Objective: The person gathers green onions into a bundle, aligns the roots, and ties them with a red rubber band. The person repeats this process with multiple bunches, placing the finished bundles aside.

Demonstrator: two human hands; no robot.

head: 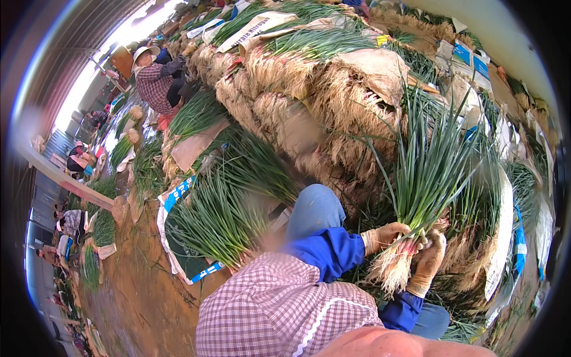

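Observation:
My left hand point(387, 237), in a light work glove, is closed around the lower stems of a bunch of green onions point(417, 178) to the right of my knees. From the other side, my right hand point(430, 254), in a soiled glove, grips the same bunch near its pale bulbs. The bunch's leaves fan upward, and its roots point(393, 270) hang below my hands. Some right fingers are partly hidden by the stems. More onions with roots point(473, 250) lie just beyond my right hand.
A large pile of rooted onions point(348, 116) rises ahead. Onions lie in an opened sack point(174, 267) at my left. White sacks point(495, 259) stand at right. A person in a hat point(154, 80) sits beyond the pile; others sit further left. A pale beam point(67, 178) crosses at left.

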